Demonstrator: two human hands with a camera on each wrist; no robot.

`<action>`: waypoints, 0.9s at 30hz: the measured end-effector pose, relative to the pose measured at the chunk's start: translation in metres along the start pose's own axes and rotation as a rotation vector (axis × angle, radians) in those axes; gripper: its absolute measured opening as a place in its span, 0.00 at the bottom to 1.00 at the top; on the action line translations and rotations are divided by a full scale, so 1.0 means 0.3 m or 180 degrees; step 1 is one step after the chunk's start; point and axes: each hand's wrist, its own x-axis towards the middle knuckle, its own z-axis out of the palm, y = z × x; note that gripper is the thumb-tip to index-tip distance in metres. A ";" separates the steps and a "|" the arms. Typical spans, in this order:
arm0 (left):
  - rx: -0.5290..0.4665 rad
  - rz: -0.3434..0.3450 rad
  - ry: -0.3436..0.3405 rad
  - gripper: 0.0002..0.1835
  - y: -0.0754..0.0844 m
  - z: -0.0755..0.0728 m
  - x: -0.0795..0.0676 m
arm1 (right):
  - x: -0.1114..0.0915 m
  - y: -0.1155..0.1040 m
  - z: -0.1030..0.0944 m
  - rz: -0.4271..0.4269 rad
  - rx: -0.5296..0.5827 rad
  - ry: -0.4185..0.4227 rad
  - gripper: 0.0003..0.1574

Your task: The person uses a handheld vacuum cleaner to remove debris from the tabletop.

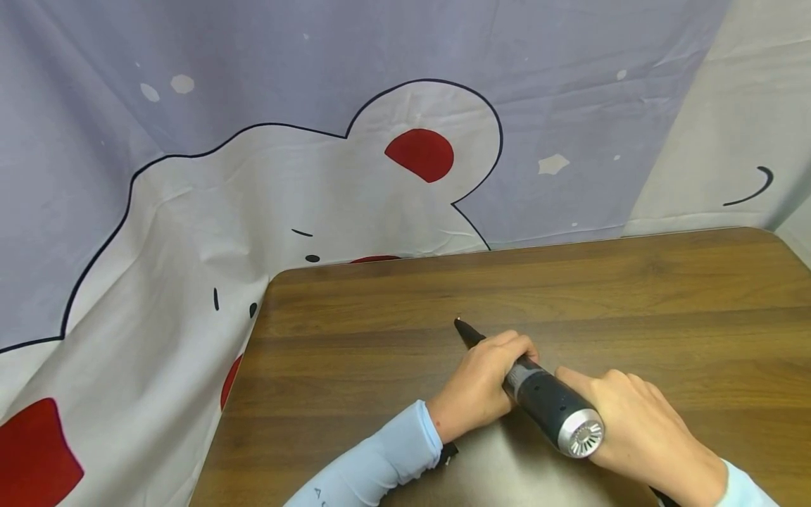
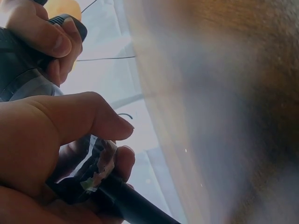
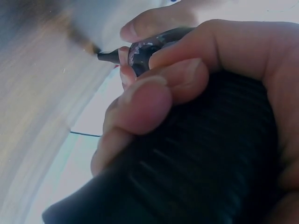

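Observation:
A black handheld vacuum cleaner (image 1: 550, 403) with a silver vented end lies slantwise between my hands, above the table. My left hand (image 1: 484, 380) grips its front part, thumb and fingers around the see-through dust cup (image 2: 105, 161), where some pale debris shows inside. Beyond that hand, the narrow black nozzle (image 1: 467, 332) points away to the upper left. My right hand (image 1: 640, 426) holds the ribbed pistol-style handle (image 3: 187, 158), its fingers curled around it. In the head view the body hides most of this handle.
The wooden table (image 1: 355, 317) has rounded corners and spreads beneath both hands. Behind it and on its left hangs a printed curtain (image 1: 209, 211) that meets the table's edges. Light blue sleeves (image 1: 380, 454) cover the forearms.

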 end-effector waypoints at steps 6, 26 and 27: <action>0.0006 -0.0008 -0.0024 0.31 -0.004 -0.002 0.003 | 0.003 0.004 0.006 -0.0018 0.0047 0.0001 0.26; -0.0003 0.0010 -0.0039 0.30 -0.021 0.000 0.011 | 0.013 0.017 0.024 -0.0036 0.0073 0.0004 0.25; -0.0004 0.0010 -0.0039 0.30 -0.022 0.000 0.011 | 0.013 0.017 0.025 -0.0039 0.0074 0.0009 0.25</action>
